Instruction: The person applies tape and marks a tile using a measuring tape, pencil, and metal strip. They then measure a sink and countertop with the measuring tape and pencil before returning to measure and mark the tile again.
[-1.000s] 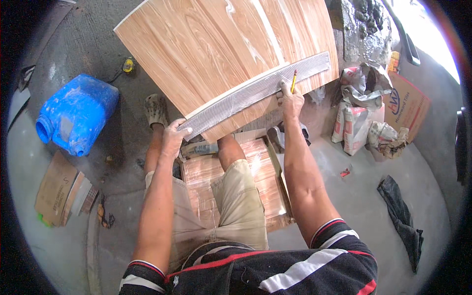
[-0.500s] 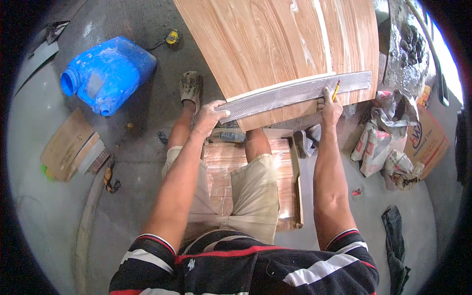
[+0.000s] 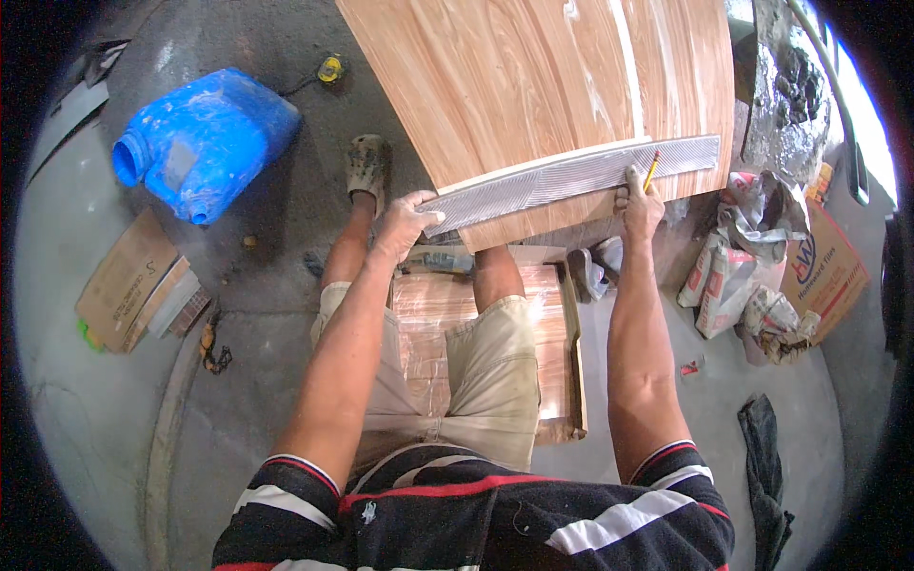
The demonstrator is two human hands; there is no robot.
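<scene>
Poking past the left edge of the wood-look board (image 3: 533,86), the ribbed tile strip (image 3: 571,175) lies across the board's near end. Its right end stops just short of the board's right edge. On the left, bare floor (image 3: 243,271) lies between the shoe (image 3: 367,167) and the blue jug (image 3: 205,143). The left hand (image 3: 404,226) is pinched around the strip's left end, thumb on top. The right hand (image 3: 643,205) is curled, with a yellow pencil (image 3: 651,171) tucked in its fingers and its thumb touching the strip's near edge.

The strip is long and gray, with thin lines all over and a pale far edge (it looks bent, but this lens curves straight things). The board is light brown with whitish streaks. Below, an open box (image 3: 577,366) of shiny wood-look pieces sits by the legs. Torn bags (image 3: 728,285) slump near a brown carton (image 3: 830,276) on the right.
</scene>
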